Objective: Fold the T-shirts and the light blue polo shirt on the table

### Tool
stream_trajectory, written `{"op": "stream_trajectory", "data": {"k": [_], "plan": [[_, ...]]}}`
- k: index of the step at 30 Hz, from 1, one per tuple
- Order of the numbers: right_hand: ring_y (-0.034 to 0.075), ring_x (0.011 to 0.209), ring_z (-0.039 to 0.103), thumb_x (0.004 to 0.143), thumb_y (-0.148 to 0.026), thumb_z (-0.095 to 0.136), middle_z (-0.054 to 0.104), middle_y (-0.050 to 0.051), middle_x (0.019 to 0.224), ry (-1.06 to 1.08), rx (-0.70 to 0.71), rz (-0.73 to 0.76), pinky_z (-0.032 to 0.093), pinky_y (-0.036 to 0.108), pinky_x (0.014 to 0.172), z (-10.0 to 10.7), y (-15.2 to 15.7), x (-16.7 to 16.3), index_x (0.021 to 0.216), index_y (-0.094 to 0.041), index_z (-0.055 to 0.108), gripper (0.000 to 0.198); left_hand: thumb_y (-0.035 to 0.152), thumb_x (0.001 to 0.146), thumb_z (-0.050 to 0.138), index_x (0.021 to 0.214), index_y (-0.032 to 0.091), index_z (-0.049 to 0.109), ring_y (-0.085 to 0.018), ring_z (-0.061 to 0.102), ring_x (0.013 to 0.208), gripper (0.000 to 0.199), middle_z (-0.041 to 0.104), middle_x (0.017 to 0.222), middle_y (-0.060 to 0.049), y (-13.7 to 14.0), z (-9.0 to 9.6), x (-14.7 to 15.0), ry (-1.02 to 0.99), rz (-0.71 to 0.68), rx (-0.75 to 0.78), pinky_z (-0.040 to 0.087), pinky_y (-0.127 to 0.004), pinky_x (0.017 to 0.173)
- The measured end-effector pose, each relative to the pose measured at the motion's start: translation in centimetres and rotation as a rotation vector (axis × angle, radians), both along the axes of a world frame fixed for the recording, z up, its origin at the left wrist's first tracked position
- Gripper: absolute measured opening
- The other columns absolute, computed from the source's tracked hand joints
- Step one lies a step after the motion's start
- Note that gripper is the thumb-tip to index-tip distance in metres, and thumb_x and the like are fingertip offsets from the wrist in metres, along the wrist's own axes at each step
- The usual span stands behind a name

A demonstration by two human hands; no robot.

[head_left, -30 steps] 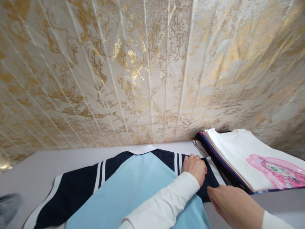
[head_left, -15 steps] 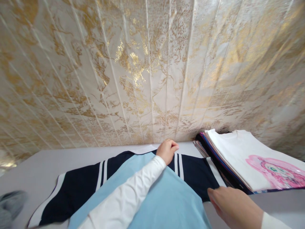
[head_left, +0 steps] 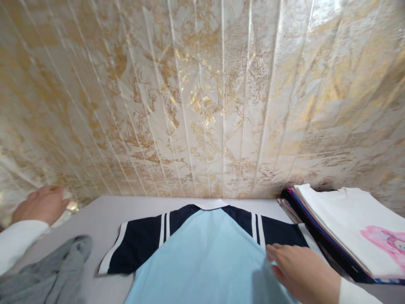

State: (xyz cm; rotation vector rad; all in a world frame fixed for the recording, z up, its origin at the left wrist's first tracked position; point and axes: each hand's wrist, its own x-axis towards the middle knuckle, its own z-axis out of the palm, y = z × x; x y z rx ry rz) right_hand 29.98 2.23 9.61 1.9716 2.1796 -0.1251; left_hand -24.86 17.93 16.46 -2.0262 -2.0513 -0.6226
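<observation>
Clearly, the shirt [head_left: 196, 253] is laid flat on the pale table [head_left: 110, 207], its body running lengthwise toward the viewer, with its right edge overlapped by the nearer right hand [head_left: 303, 270], whose grip cannot be told. Well apart, the left hand [head_left: 41, 205] is raised beyond the crumpled grey garment [head_left: 60, 272], fingers slack and nothing seen in them. Smooth light-blue cloth is flanked by white-striped navy sleeves, one set just beside squarely folded clothes [head_left: 332, 230]

Light blue shirt [head_left: 202, 249] with navy, white-striped sleeves [head_left: 139, 238]; gold-patterned whitish wall covering [head_left: 205, 105]
</observation>
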Motion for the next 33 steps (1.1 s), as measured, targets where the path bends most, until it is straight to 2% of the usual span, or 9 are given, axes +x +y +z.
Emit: {"op": "stream_trajectory", "data": {"k": [2, 4, 8, 11, 14, 17, 21, 27, 33], "plan": [[0.027, 0.084, 0.068, 0.080, -0.011, 0.049, 0.072, 0.010, 0.092, 0.081, 0.041, 0.077, 0.046, 0.032, 0.068, 0.8, 2.2, -2.1, 0.093, -0.019, 0.067, 0.024, 0.064, 0.064, 0.032, 0.100, 0.021, 0.048, -0.046, 0.034, 0.123, 0.058, 0.060, 0.103, -0.013, -0.2, -1.4, 2.4, -0.022, 0.031, 0.025, 0.024, -0.065, 0.097], [0.025, 0.086, 0.067, 0.079, -0.012, 0.051, 0.072, 0.009, 0.092, 0.186, 0.103, 0.116, 0.045, 0.030, 0.069, 1.1, 5.4, -3.8, 0.094, -0.019, 0.067, 0.024, 0.052, 0.069, 0.036, 0.113, 0.018, 0.047, -0.038, 0.036, 0.125, 0.056, 0.057, 0.118, -0.013, 0.2, -3.4, 6.9, -0.066, -0.140, -0.070, 0.024, -0.053, 0.104], [0.020, 0.094, 0.063, 0.083, -0.010, 0.043, 0.070, 0.008, 0.102, 0.302, 0.232, 0.078, 0.041, 0.027, 0.076, 0.2, 12.7, -6.1, 0.104, -0.019, 0.064, 0.031, 0.036, 0.078, 0.044, 0.105, 0.025, 0.060, -0.020, 0.054, 0.112, 0.033, 0.064, 0.115, -0.002, 1.7, -7.4, 17.6, -0.095, -0.365, -0.218, 0.035, -0.029, 0.100], [0.020, 0.103, 0.057, 0.089, -0.012, 0.037, 0.067, 0.010, 0.107, 0.341, 0.306, 0.051, 0.039, 0.029, 0.082, -1.6, 16.5, -7.3, 0.107, -0.018, 0.062, 0.031, 0.037, 0.085, 0.046, 0.089, 0.023, 0.067, -0.023, 0.061, 0.099, 0.025, 0.070, 0.099, -0.006, 3.0, -9.1, 23.6, -0.113, -0.374, -0.319, 0.042, -0.034, 0.090], [0.024, 0.108, 0.051, 0.091, -0.019, 0.041, 0.064, 0.011, 0.108, 0.390, 0.333, 0.044, 0.037, 0.032, 0.087, -3.9, 18.1, -7.7, 0.103, -0.017, 0.063, 0.026, 0.048, 0.090, 0.043, 0.081, 0.019, 0.066, -0.025, 0.064, 0.089, 0.038, 0.070, 0.088, -0.009, 3.6, -10.0, 26.9, -0.135, -0.325, -0.401, 0.044, -0.041, 0.084], [0.024, 0.106, 0.050, 0.091, -0.023, 0.041, 0.061, 0.013, 0.108, 0.450, 0.337, 0.009, 0.036, 0.035, 0.089, -6.0, 18.5, -6.6, 0.102, -0.015, 0.063, 0.026, 0.052, 0.092, 0.042, 0.087, 0.016, 0.064, -0.021, 0.063, 0.087, 0.043, 0.067, 0.088, -0.007, 3.9, -10.8, 28.6, -0.181, -0.290, -0.438, 0.044, -0.042, 0.085], [0.021, 0.097, 0.053, 0.088, -0.029, 0.046, 0.061, 0.010, 0.102, 0.548, 0.281, -0.010, 0.037, 0.034, 0.087, -7.3, 18.9, -3.6, 0.097, -0.015, 0.065, 0.024, 0.041, 0.090, 0.054, 0.091, 0.015, 0.062, -0.018, 0.061, 0.088, 0.027, 0.064, 0.092, -0.004, 4.6, -12.2, 29.2, -0.281, -0.334, -0.451, 0.046, -0.040, 0.084], [0.014, 0.067, 0.057, 0.082, -0.035, 0.055, 0.063, 0.000, 0.073, 0.700, 0.191, -0.027, 0.042, 0.024, 0.063, -7.2, 19.1, -1.3, 0.098, -0.016, 0.062, 0.026, 0.023, 0.090, 0.052, 0.099, 0.014, 0.058, -0.016, 0.062, 0.086, 0.014, 0.065, 0.091, -0.002, 6.1, -13.3, 28.6, -0.497, -0.559, -0.358, 0.047, -0.031, 0.081], [0.014, 0.077, 0.058, 0.083, -0.023, 0.047, 0.066, 0.002, 0.084, 0.714, 0.326, -0.098, 0.041, 0.024, 0.071, -7.3, 18.8, -1.3, 0.086, -0.019, 0.061, 0.014, 0.021, 0.086, 0.050, 0.095, 0.020, 0.058, -0.018, 0.061, 0.084, 0.012, 0.065, 0.086, 0.000, 5.8, -14.2, 28.0, -0.486, -0.484, -0.248, 0.044, -0.027, 0.077]]}}
